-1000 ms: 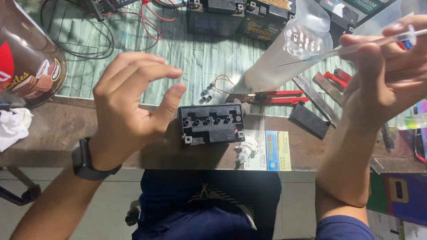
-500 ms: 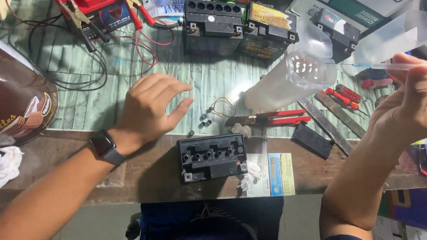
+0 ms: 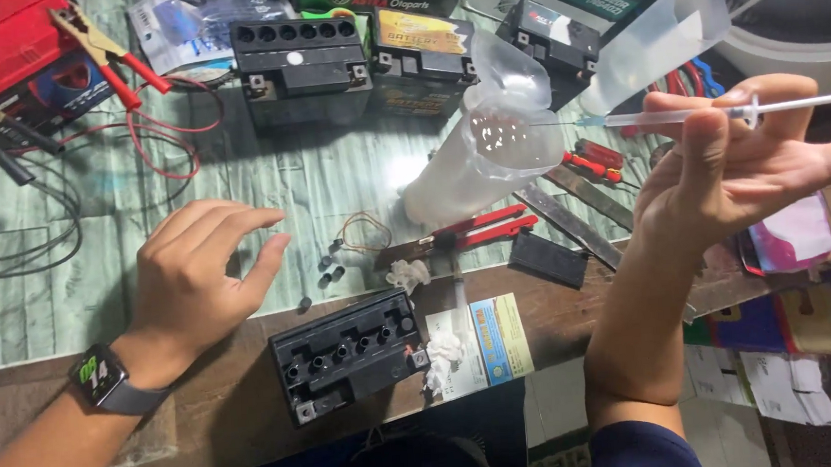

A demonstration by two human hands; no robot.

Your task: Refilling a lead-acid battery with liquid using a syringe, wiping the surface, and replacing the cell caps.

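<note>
Here, from the head view, the right hand (image 3: pixel 733 172) pinches a syringe (image 3: pixel 719 112) between thumb and fingers, its long axis level, needle pointing left toward the clear plastic bottle (image 3: pixel 488 150). The left hand (image 3: pixel 199 273) hovers spread and empty; the small caps (image 3: pixel 330 269) lie just right of its fingertips, the open battery (image 3: pixel 351 355) nearer the body.

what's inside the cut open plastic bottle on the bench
The clear cut-open bottle shows glinting droplets or a little clear liquid inside. The syringe in the right hand points its needle toward the opening. The liquid's depth can't be judged.
</note>
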